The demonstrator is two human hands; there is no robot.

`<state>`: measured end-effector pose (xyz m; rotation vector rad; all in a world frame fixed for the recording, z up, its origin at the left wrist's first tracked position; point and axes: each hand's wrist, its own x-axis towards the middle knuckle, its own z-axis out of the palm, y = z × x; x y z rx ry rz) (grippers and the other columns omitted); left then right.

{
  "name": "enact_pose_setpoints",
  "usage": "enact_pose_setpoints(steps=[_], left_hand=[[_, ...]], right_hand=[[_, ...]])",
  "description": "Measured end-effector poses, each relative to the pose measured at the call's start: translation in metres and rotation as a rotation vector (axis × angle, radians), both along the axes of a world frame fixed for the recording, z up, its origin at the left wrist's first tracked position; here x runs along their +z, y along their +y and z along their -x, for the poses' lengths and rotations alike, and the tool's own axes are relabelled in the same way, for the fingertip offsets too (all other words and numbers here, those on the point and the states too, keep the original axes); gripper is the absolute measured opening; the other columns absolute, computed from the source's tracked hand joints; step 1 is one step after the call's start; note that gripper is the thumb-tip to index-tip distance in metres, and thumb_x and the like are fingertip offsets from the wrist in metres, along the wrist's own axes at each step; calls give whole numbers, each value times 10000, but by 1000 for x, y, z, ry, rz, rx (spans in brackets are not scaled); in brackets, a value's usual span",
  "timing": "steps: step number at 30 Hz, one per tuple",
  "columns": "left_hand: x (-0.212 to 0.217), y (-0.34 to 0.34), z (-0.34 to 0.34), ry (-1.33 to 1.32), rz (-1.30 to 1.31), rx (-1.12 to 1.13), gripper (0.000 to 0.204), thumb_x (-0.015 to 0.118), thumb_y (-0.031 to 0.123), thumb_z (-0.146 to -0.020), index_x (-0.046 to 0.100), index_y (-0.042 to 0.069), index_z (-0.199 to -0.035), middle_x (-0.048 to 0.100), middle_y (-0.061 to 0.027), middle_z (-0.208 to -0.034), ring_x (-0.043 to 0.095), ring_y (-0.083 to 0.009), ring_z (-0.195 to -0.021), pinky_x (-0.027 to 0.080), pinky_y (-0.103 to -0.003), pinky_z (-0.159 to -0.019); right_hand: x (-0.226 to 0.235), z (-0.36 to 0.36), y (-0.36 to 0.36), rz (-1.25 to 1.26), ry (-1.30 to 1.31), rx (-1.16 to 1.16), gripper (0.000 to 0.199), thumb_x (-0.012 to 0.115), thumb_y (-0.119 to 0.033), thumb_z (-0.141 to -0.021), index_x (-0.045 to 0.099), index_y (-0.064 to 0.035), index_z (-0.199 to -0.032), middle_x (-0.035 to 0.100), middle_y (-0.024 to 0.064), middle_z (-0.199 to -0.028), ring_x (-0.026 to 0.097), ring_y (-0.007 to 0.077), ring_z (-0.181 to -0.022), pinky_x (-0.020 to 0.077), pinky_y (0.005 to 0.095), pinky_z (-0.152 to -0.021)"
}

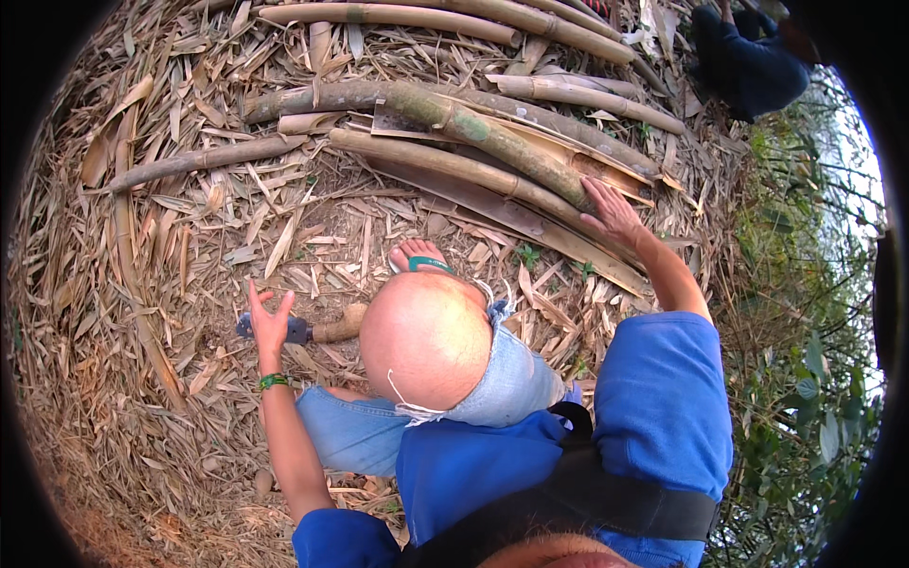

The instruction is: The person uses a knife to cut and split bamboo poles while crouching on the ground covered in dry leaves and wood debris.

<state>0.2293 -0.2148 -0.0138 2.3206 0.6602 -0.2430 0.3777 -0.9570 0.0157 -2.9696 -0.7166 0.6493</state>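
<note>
Left hand [269,320] hovers just above the chopping knife [308,330], fingers spread wide, gripping nothing. The knife lies flat on the leaf litter [189,218], wooden handle pointing towards the sandalled foot [419,257]. Judgement: the hand should close on the handle, clear of the dark blade.

Right hand [614,214] lies palm-down, fingers extended and unclenched, on the split end of a green bamboo pole [454,118]. Judgement: firm downward pressure would steady that pole.

Count: one knife, one visible foot, roughly eight bamboo poles stacked beyond, exact number uncertain. One other person [748,62] in dark blue sits at the far edge.
</note>
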Motion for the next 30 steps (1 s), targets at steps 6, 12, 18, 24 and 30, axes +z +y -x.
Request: enact_pose_setpoints(steps=[6,12,18,24,30], left_hand=[[-22,-16,-7,-29,-40,0,901,826,369,-843,380,66,-1565,650,-156,-1176,609,-315,-1140,446,-434,-1020],[-19,1,1,-55,16,35,748,788,235,-893,440,60,-1531,645,-150,-1193,594,-278,-1139,434,-392,-1026],[6,47,28,-27,13,188,711,759,192,-929,425,66,-1543,626,-118,-1174,598,-232,-1070,472,-366,-979],[29,44,22,-55,98,305,672,709,141,-967,393,83,-1557,596,-112,-1205,594,-173,-1053,531,-300,-876],[46,40,26,-116,-77,221,692,722,171,-956,394,66,-1557,626,-106,-1197,563,-227,-1156,414,-397,-1076]], right_hand=[[-12,-65,31,-145,-201,-127,486,559,-449,-1006,595,-32,-1252,492,237,-1415,543,426,-1250,468,477,-1037],[-100,-212,80,-33,-293,-171,383,634,-220,-924,588,-63,-1271,577,155,-1323,567,358,-1242,492,474,-1005],[-148,-287,124,165,-272,-227,617,668,-88,-831,528,-176,-1425,566,87,-1410,533,308,-1339,375,603,-1140],[-148,-298,119,459,-182,-124,703,721,-123,-823,466,-226,-1470,595,58,-1366,529,277,-1341,240,691,-1175],[-63,-286,113,283,-394,-76,598,759,-294,-843,522,-169,-1377,634,23,-1294,571,211,-1295,191,713,-1185]])
